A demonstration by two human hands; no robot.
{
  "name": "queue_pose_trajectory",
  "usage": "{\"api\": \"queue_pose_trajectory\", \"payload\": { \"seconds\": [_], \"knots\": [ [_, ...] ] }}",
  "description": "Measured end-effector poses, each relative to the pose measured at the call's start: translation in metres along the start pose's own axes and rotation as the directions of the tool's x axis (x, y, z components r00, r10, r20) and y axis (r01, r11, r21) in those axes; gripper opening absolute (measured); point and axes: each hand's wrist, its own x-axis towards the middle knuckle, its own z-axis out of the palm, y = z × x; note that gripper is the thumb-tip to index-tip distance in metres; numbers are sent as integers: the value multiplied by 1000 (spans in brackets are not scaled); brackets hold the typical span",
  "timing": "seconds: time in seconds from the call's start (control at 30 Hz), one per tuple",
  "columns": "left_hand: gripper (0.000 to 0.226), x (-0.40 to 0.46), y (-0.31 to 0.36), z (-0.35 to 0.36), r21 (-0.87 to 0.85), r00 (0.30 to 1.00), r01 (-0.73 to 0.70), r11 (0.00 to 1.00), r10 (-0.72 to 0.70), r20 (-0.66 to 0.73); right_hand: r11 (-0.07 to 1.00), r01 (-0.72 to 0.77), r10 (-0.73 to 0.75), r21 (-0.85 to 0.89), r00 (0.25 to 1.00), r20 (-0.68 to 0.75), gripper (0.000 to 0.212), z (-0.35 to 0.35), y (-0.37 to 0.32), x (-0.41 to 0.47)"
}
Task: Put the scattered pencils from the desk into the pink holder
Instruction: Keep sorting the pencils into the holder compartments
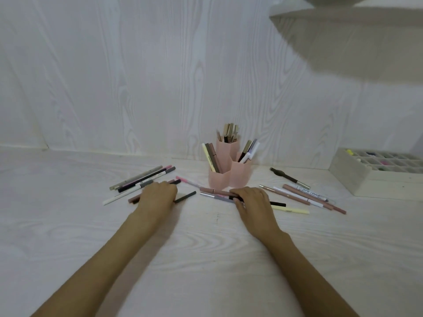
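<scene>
1. While both of my hands lie on the white desk point(206, 248), the pink holder point(226, 172) stands just behind them near the wall, with several pencils already upright in its cups.
2. My left hand point(158, 195) rests palm down on the left cluster of pencils point(142, 179); its fingers curl over a brown pencil point(135, 199), though I cannot tell whether they actually grip it.
3. My right hand point(251, 201) covers the middle pencils, fingers curled round a black pencil point(278, 204) whose end pokes out to the right.
4. More loose pencils point(306, 195) fan out on the right, apart from a grey compartment tray point(350, 175) at the desk's edge.
</scene>
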Motion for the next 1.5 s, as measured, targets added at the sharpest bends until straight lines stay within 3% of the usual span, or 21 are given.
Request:
{"api": "queue_pose_trajectory", "payload": {
  "seconds": [0.1, 0.2, 0.33, 0.4, 0.43, 0.5, 0.57, 0.63, 0.7, 0.83, 0.97, 1.2, 1.33, 1.5],
  "knots": [
    [29, 16, 4, -15, 121, 985, -109, 987, 90, 149, 997, 29, -28, -65, 1000, 14, 33, -1, 0, 0],
    [33, 26, 2, -20, 126, 950, -159, 979, 117, 291, 997, 46, -47, -62, 999, -4, 30, -4, -1, -1],
    [35, 37, -5, -31, -107, 886, -46, 993, 90, 454, 999, 45, -46, -26, 999, -24, 28, -5, 0, -3],
    [32, 42, -9, -41, -347, 920, 102, 932, 45, 390, 1000, 27, -27, 13, 999, -27, 28, -5, 0, -3],
    [32, 44, -10, -46, -499, 942, 174, 849, 4, 336, 999, 19, -19, 34, 1000, -22, 29, -4, 0, -3],
    [31, 49, -11, -59, -803, 977, 204, 560, -66, 202, 998, 15, -14, 60, 1000, -15, 29, -4, 0, -3],
    [32, 54, -5, -73, -957, 988, 53, 286, -154, 9, 996, 13, -12, 86, 1000, -18, 30, -4, 0, -3],
    [29, 58, 4, -83, -971, 948, -143, 190, -256, -189, 994, 15, -13, 106, 1000, -18, 30, -3, -3, -3],
    [21, 64, 23, -81, -954, 900, -249, 166, -325, -291, 993, 8, -6, 119, 1000, -23, 31, -3, -1, -3],
    [18, 75, 58, -49, -961, 890, -150, 234, -392, -234, 992, 3, 0, 128, 1000, -23, 29, -3, 0, -4],
    [29, 84, 72, -23, -852, 905, 76, 517, -394, -158, 994, -1, 4, 113, 1000, -24, 29, -4, 1, -4],
    [22, 97, 73, -31, -708, 920, 155, 689, -362, -151, 994, 22, -11, 106, 995, -101, 24, -5, 0, -4],
    [20, 97, 72, -29, -701, 913, 104, 705, -348, -214, 997, 20, -9, 76, 991, -134, 24, -8, 0, -4],
    [30, 61, 40, -10, -794, 854, 30, 607, -429, -295, 995, 39, -22, 93, 984, -176, 25, -11, -4, -3]
  ]
}}
